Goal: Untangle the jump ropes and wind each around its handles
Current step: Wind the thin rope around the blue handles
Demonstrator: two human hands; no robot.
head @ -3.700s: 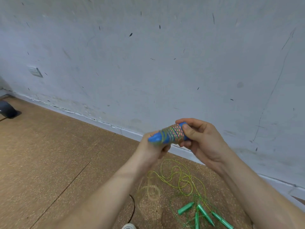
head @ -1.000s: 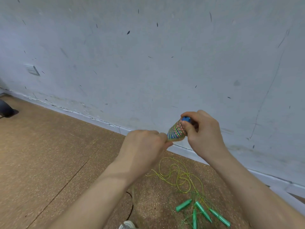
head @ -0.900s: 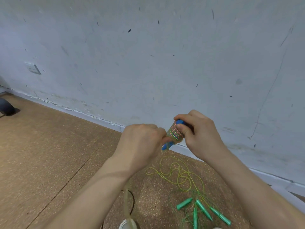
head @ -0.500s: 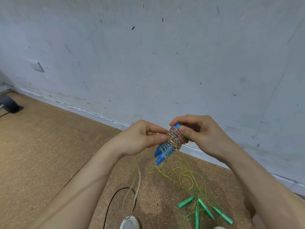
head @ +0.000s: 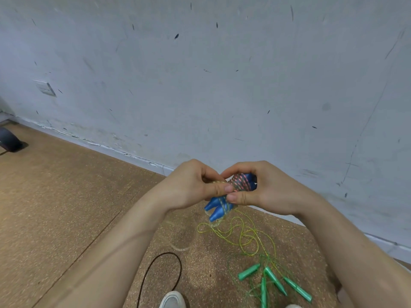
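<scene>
Two blue jump-rope handles (head: 217,208) lie side by side, tips pointing down-left, with a multicoloured rope (head: 240,182) wound tightly round them. My right hand (head: 262,187) grips the wound bundle from the right, thumb across its lower side. My left hand (head: 191,185) pinches the rope at the bundle's left side. Below, on the cork floor, lie several green handles (head: 272,277) with thin green and yellow ropes (head: 240,235) tangled in loose loops.
A grey wall (head: 200,85) with a white skirting runs diagonally behind the hands. A black cable (head: 155,270) loops on the floor near a white shoe tip (head: 172,300). A dark object (head: 9,138) sits at the far left by the wall.
The bundle has tilted from pointing up-right to tips pointing down-left. My left hand shifted from gripping the handle ends to pinching the rope at the wraps. The trailing rope is nearly all wound on.
</scene>
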